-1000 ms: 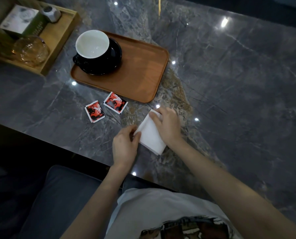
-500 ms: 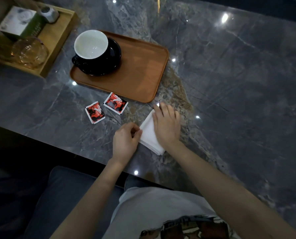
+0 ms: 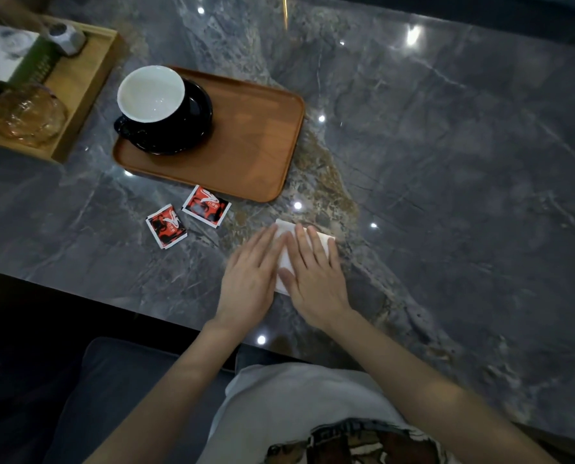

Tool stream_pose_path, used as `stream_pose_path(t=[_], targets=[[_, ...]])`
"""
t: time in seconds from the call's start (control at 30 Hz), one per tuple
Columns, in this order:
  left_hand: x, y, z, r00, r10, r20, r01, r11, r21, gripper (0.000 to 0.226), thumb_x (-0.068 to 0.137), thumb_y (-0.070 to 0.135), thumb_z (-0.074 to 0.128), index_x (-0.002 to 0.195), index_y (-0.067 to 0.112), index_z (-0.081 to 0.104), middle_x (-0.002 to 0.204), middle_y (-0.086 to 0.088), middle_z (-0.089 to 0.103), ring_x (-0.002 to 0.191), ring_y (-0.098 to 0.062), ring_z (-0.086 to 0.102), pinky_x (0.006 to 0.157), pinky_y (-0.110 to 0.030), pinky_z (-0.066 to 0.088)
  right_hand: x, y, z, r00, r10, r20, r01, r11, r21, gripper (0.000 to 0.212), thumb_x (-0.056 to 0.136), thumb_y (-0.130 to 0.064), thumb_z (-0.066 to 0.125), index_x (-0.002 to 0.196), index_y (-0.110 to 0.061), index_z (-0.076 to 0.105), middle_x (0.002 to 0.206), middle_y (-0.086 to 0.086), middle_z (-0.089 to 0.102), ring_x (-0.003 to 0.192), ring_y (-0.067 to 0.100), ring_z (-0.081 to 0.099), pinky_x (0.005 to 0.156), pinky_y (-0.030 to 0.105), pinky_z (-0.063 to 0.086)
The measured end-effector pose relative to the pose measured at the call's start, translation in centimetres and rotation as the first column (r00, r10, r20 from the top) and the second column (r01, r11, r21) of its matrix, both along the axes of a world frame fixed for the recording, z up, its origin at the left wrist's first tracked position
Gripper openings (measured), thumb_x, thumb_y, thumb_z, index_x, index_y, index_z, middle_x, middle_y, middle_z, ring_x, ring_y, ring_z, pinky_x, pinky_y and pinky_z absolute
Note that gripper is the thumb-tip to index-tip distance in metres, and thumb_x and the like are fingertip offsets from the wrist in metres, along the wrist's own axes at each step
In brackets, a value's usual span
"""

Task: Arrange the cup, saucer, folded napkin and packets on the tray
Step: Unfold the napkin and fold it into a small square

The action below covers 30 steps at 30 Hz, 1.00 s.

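Note:
A white folded napkin [image 3: 284,259] lies on the grey marble table [image 3: 446,195], near its front edge. My left hand [image 3: 251,276] and my right hand [image 3: 316,272] rest flat on it side by side, fingers stretched out, covering most of it. Two red and black packets [image 3: 206,205] [image 3: 166,226] lie on the table to the left of the napkin, just in front of the tray. The brown wooden tray [image 3: 256,139] holds a black cup with a white inside [image 3: 150,95], which stands on a black saucer [image 3: 200,112] at the tray's left end.
A light wooden box tray [image 3: 78,85] stands at the far left with an amber glass dish [image 3: 25,115], a green and white box [image 3: 8,55] and a small grey object [image 3: 66,36]. The table's front edge runs just below my wrists.
My left hand let go of the napkin's left corner, opened and laid flat beside the right hand. Both palms now press the napkin down on the table.

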<state>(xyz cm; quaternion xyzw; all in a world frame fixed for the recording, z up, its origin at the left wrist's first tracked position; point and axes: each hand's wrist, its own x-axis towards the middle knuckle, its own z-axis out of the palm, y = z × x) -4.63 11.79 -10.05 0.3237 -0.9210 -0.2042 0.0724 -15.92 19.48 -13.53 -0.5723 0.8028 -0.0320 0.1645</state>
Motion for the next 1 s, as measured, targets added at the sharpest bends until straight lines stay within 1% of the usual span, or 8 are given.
stream_pose_path(t=[0.1, 0.2, 0.43, 0.57, 0.73, 0.83, 0.9, 1.0], targets=[[-1.0, -0.8, -1.1, 0.989, -0.105, 0.108, 0.097, 0.993, 0.073, 0.050, 0.098, 0.022, 0.032, 0.143, 0.009, 0.016, 0.154, -0.005, 0.011, 0.142, -0.018, 0.002, 0.117, -0.036, 0.011, 0.3, -0.2, 0.2, 0.999, -0.018, -0.047, 0.018, 1.000, -0.010, 0.057, 0.093, -0.038, 0.012, 0.144, -0.014, 0.000, 0.156, 0.006, 0.014, 0.144, 0.023, 0.007, 0.113, 0.048, -0.003], [-0.9, -1.1, -2.7, 0.977, -0.119, 0.175, 0.102, 0.989, 0.103, 0.052, 0.099, 0.029, 0.023, 0.142, 0.016, -0.004, 0.150, 0.004, -0.011, 0.141, -0.012, -0.010, 0.117, -0.030, -0.001, 0.5, -0.2, 0.3, 0.999, -0.029, -0.045, 0.028, 1.000, -0.013, 0.059, 0.092, -0.035, 0.013, 0.145, -0.012, 0.010, 0.156, 0.006, 0.018, 0.143, 0.023, 0.011, 0.113, 0.049, 0.000], [-0.6, -1.3, -3.4, 0.978, -0.120, 0.173, 0.107, 0.991, 0.083, 0.055, 0.094, 0.041, 0.010, 0.141, 0.019, -0.007, 0.151, 0.006, -0.012, 0.140, -0.009, -0.013, 0.115, -0.027, -0.005, -0.9, 0.5, 0.1, 0.990, -0.012, 0.139, 0.022, 0.997, -0.073, 0.058, 0.092, -0.042, 0.005, 0.143, -0.017, -0.006, 0.155, 0.001, -0.005, 0.144, 0.014, -0.006, 0.115, 0.035, -0.012], [-0.5, -1.3, -3.8, 0.976, -0.117, 0.182, 0.109, 0.993, 0.052, 0.057, 0.098, 0.035, 0.023, 0.140, 0.019, -0.011, 0.150, 0.003, -0.012, 0.139, -0.010, -0.014, 0.114, -0.030, -0.003, -0.5, 2.6, 0.2, 0.985, -0.174, -0.019, 0.173, 0.984, -0.046, 0.070, 0.091, -0.045, 0.025, 0.140, 0.004, 0.022, 0.148, 0.026, 0.026, 0.138, 0.037, 0.023, 0.110, 0.051, 0.013], [-0.7, -1.3, -3.8, 0.973, -0.122, 0.196, 0.119, 0.993, 0.026, 0.059, 0.097, 0.038, 0.024, 0.140, 0.019, -0.011, 0.150, 0.002, -0.012, 0.139, -0.013, -0.013, 0.115, -0.033, 0.001, -0.6, 2.6, 0.7, 0.982, -0.161, -0.098, 0.167, 0.984, 0.055, 0.073, 0.089, -0.049, 0.025, 0.137, 0.005, 0.031, 0.142, 0.028, 0.037, 0.132, 0.038, 0.037, 0.107, 0.052, 0.024], [-0.7, -1.3, -3.7, 0.968, -0.126, 0.216, 0.123, 0.992, 0.028, 0.060, 0.097, 0.038, 0.024, 0.140, 0.018, -0.012, 0.150, 0.002, -0.014, 0.139, -0.013, -0.014, 0.116, -0.035, 0.002, -0.7, 2.7, 0.8, 0.989, -0.142, -0.042, 0.144, 0.988, 0.062, 0.072, 0.092, -0.049, 0.026, 0.144, 0.000, 0.014, 0.152, 0.024, 0.018, 0.141, 0.036, 0.017, 0.112, 0.046, -0.002], [-0.7, -1.3, -3.6, 0.965, -0.120, 0.233, 0.117, 0.993, 0.028, 0.062, 0.096, 0.040, 0.025, 0.139, 0.019, -0.014, 0.149, 0.003, -0.017, 0.138, -0.012, -0.018, 0.116, -0.037, 0.001, -1.3, 2.4, 1.0, 0.988, -0.150, 0.020, 0.151, 0.988, -0.021, 0.066, 0.093, -0.044, 0.033, 0.145, -0.005, 0.016, 0.154, 0.019, 0.014, 0.143, 0.032, 0.010, 0.112, 0.041, -0.011], [-0.7, -1.4, -3.4, 0.958, -0.133, 0.252, 0.120, 0.991, 0.067, 0.069, 0.094, 0.048, 0.026, 0.141, 0.019, -0.015, 0.147, 0.007, -0.022, 0.136, -0.009, -0.021, 0.116, -0.038, -0.002, -2.5, 1.1, 2.4, 0.979, -0.166, 0.115, 0.182, 0.972, -0.148, 0.049, 0.092, -0.031, 0.044, 0.135, -0.009, 0.038, 0.146, 0.013, 0.036, 0.136, 0.027, 0.026, 0.114, 0.039, 0.016]])
